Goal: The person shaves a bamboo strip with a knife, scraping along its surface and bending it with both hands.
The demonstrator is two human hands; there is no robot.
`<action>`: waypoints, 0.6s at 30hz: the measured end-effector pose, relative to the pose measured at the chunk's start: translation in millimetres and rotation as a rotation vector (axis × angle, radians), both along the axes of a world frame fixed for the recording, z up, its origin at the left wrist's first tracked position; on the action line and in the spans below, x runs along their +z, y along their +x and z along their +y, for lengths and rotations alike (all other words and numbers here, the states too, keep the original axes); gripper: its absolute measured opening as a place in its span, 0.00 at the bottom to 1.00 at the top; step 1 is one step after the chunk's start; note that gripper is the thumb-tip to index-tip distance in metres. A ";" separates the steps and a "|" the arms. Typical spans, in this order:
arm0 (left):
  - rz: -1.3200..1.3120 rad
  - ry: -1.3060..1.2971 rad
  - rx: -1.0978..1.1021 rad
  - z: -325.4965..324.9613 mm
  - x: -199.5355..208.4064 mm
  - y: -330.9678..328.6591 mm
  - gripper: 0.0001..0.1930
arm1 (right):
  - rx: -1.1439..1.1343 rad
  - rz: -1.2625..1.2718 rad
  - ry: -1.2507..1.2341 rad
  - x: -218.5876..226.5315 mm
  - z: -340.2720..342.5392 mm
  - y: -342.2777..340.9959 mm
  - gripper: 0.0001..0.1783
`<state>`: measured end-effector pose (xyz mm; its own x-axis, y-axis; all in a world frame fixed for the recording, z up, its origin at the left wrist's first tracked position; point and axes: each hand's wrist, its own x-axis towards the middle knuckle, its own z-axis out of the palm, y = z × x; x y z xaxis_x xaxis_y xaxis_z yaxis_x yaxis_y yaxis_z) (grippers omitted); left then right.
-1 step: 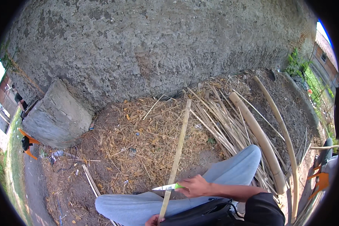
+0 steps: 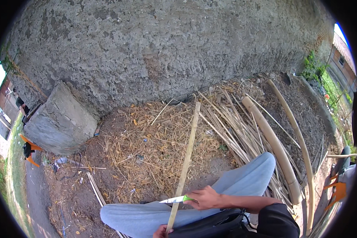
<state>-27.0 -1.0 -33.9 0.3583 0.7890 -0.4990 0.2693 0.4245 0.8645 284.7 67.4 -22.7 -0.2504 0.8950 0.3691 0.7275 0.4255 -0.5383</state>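
My right hand (image 2: 204, 198) is closed around the green handle of a knife (image 2: 171, 200). Its pale blade points left and lies across a long, flat bamboo strip (image 2: 187, 154). The strip slants over my lap, its far end out above the littered ground. Low in the view, my left hand (image 2: 161, 231) pinches the strip's near end, fingers partly cut off by the picture's edge. Under the strip and knife are my legs in light blue trousers (image 2: 142, 218), knees spread.
A pile of thin bamboo strips (image 2: 234, 127) lies to the right, beside a thick bamboo pole (image 2: 271, 139) and a thinner curved one (image 2: 295, 127). A rough grey wall (image 2: 166, 47) rises ahead. A concrete block (image 2: 63, 119) stands left. Dry leaves (image 2: 146, 139) cover the ground.
The strip's far end has shifted slightly left and away from me. The knife tip has dipped a little toward me. Both hands keep their hold.
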 end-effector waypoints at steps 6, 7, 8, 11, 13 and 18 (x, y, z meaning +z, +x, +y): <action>0.230 0.398 -0.036 24.7 39.9 15.4 0.12 | -0.285 0.081 -0.051 19.6 25.2 5.2 0.14; 0.173 0.422 0.105 23.5 37.9 18.1 0.14 | -0.316 0.099 -0.060 20.3 31.5 8.6 0.13; 0.176 0.419 0.111 24.3 40.8 20.5 0.14 | -0.309 0.099 -0.063 19.8 31.4 7.6 0.13; 0.383 0.402 0.190 26.4 45.2 23.1 0.16 | -0.322 0.116 -0.074 19.0 25.4 -5.5 0.14; 0.368 0.359 0.201 27.9 33.6 22.1 0.20 | -0.101 0.065 -0.033 22.7 11.2 -19.5 0.15; 0.381 0.526 0.191 27.9 40.4 28.2 0.22 | -0.240 0.200 0.010 15.8 27.8 -12.4 0.14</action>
<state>1.2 26.9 6.5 0.0634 0.9934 -0.0951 0.5580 0.0437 0.8287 272.3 95.2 -6.9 0.0460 0.9161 0.3984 0.6879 0.2601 -0.6776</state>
